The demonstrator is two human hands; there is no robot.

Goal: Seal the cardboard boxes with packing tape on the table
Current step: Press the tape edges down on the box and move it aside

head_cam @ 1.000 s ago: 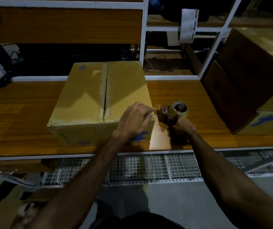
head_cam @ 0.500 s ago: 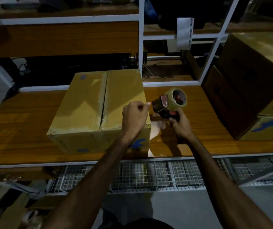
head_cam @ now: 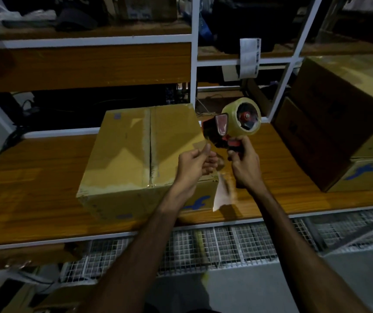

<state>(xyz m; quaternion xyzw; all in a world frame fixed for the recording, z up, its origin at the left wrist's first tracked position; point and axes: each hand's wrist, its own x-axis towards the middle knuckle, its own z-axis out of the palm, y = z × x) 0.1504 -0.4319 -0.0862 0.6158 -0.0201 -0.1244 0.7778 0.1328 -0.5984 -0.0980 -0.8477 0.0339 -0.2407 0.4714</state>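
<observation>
pulling tape free: right hand (head_cam: pixel 245 164) grips the tape dispenser (head_cam: pixel 233 127) handle above the table (head_cam: pixel 34 177), left hand (head_cam: pixel 195 164) pinches the tape end. cardboard box (head_cam: pixel 145 159) sits just left, centre seam unsealed. best to keep the strip taut and land it square on that seam.

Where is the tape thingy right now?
In the head view, the tape dispenser is up in the air, held by the right hand, just right of the cardboard box on the table.

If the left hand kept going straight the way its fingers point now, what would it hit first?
Probably the tape dispenser held by the right hand; the left hand points up and right toward it, though depth is unclear.
</observation>
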